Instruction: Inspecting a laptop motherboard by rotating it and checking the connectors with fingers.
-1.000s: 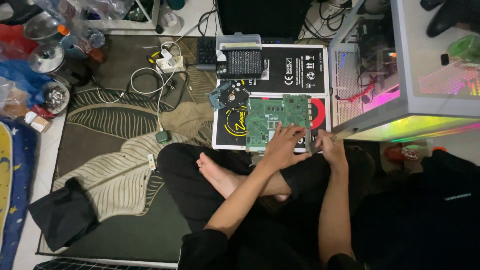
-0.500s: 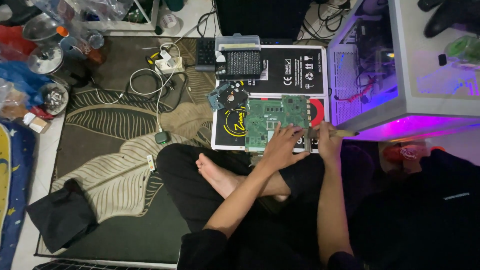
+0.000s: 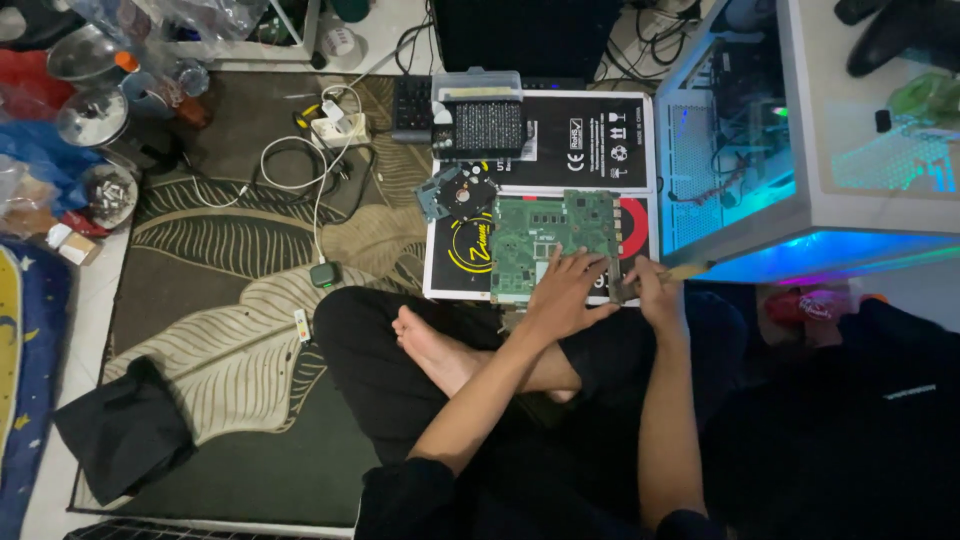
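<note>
A green circuit board (image 3: 540,235) lies on a black flat box (image 3: 455,255) in front of my crossed legs. My left hand (image 3: 568,290) rests flat on the board's lower right part, fingers apart. My right hand (image 3: 655,292) sits just right of the board, closed around a thin tool with a pale handle (image 3: 688,270). The tool's tip points toward the board's right edge, where a small dark strip-shaped part (image 3: 622,285) lies; what the tip touches is too small to tell.
An open lit computer case (image 3: 740,150) stands at the right. A second black box (image 3: 590,140) with a small clear-lidded case (image 3: 480,115), a disk drive (image 3: 455,190), a power strip with cables (image 3: 335,125), a black cloth (image 3: 125,430) and clutter at the left lie around on a leaf-patterned rug (image 3: 230,300).
The computer case's glow has gone from green-yellow to purple to blue. Both hands stay at the board's lower right, shifting only slightly.
</note>
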